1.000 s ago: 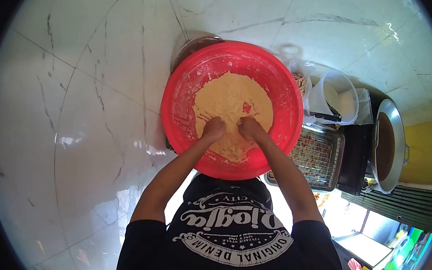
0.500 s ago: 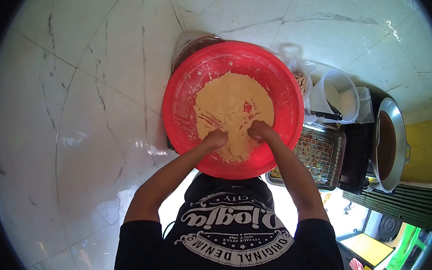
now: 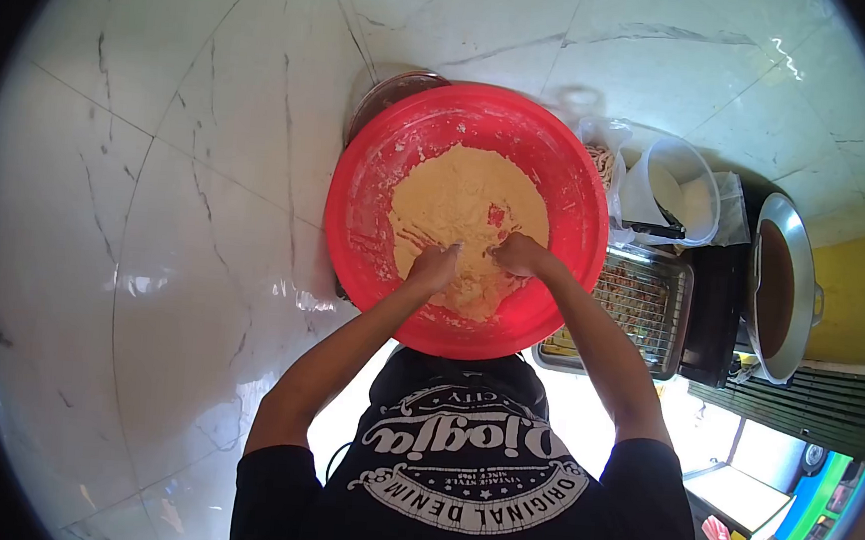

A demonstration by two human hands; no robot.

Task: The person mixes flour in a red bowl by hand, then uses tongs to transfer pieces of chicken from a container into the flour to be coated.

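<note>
A large red basin [image 3: 357,195] holds a pale yellow, crumbly flour mixture [image 3: 469,177], with furrows and a small bare red patch in it. On the near left side of the mixture is my left hand [image 3: 435,267], its fingers curled into the mixture and their tips hidden. My right hand [image 3: 521,256] is a little farther right, also closed with its fingertips down in the mixture. A small gap separates the two hands, and some loose mixture lies between and below them.
Right of the basin are a wire rack on a tray [image 3: 641,300], a clear plastic tub [image 3: 704,194] and a bag of pale pieces [image 3: 601,151]. A wide metal pan [image 3: 802,296] with brown contents stands farther right. Behind the basin shows a metal rim [image 3: 385,91].
Both hands have moved slightly away from my body and loosened from tighter fists. My left hand's thumb now points up toward the middle of the mixture.
</note>
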